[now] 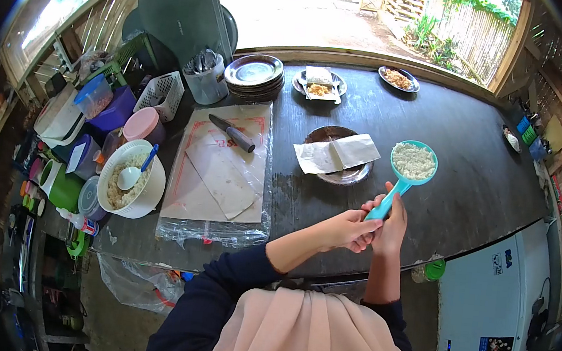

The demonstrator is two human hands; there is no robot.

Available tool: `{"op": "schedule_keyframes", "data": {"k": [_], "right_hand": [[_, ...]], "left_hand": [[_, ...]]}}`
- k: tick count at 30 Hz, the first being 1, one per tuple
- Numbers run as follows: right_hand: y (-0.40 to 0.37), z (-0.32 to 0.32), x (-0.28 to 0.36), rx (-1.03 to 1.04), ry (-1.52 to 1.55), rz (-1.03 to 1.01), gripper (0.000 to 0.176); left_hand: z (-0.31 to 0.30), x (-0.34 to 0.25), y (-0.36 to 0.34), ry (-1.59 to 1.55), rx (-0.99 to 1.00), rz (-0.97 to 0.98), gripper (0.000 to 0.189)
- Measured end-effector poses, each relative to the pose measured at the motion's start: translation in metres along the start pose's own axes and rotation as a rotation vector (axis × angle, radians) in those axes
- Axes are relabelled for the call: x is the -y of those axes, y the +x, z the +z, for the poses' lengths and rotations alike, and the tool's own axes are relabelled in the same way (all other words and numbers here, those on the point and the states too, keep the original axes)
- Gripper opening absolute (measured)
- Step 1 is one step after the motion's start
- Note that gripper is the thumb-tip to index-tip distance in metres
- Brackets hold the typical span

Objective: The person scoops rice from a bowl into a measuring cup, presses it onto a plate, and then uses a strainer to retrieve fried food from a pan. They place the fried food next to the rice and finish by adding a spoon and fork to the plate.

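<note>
A turquoise ladle [383, 207] filled with white rice [413, 161] is held over the table's right part. My right hand [392, 220] is closed round its handle. Close beside it, my left hand [353, 230] touches the lower end of the handle, its fingers bent against my right hand; whether it grips is hard to make out. Left of the ladle lies a brown plate [342, 176] with a folded sheet of paper [356, 151] across it. At the left, a white bowl [151, 190] holds rice and a blue-handled spoon [130, 176].
A knife [232, 133] lies on plastic-wrapped brown paper [216, 176]. Stacked plates [255, 77], a cutlery bucket [206, 86] and two plates of food [318, 88] [398, 80] stand farther back. Containers crowd the left side; a white freezer [490, 290] stands at the lower right.
</note>
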State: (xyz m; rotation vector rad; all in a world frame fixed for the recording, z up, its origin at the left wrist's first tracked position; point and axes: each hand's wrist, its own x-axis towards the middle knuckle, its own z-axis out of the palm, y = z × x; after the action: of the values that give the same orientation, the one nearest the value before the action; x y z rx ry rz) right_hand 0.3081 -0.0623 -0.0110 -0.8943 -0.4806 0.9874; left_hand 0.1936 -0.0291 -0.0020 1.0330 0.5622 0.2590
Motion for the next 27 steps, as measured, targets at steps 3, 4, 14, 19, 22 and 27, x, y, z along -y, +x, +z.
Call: {"op": "schedule_keyframes", "data": {"k": [3, 4, 14, 19, 22, 27], "right_hand": [[0.014, -0.014, 0.000, 0.015, 0.100, 0.045, 0.034], [0.018, -0.018, 0.000, -0.029, 0.111, 0.066, 0.031], [0.041, -0.045, -0.010, -0.040, -0.010, 0.178, 0.021], [0.048, -0.044, -0.015, -0.026, -0.067, 0.222, 0.020], [0.053, -0.040, -0.013, -0.030, -0.082, 0.245, 0.023], [0.070, -0.028, -0.004, 0.031, -0.297, 0.163, 0.031]], "left_hand": [[-0.030, 0.007, 0.000, 0.042, -0.102, -0.020, 0.024], [-0.047, 0.011, 0.003, 0.020, -0.193, -0.006, 0.023], [-0.109, 0.015, 0.048, -0.324, -0.552, 0.185, 0.036], [-0.113, 0.013, 0.045, -0.233, -0.583, 0.264, 0.038], [-0.117, 0.011, 0.033, -0.186, -0.578, 0.214, 0.040], [-0.121, 0.010, 0.020, -0.150, -0.558, 0.213, 0.044]]}}
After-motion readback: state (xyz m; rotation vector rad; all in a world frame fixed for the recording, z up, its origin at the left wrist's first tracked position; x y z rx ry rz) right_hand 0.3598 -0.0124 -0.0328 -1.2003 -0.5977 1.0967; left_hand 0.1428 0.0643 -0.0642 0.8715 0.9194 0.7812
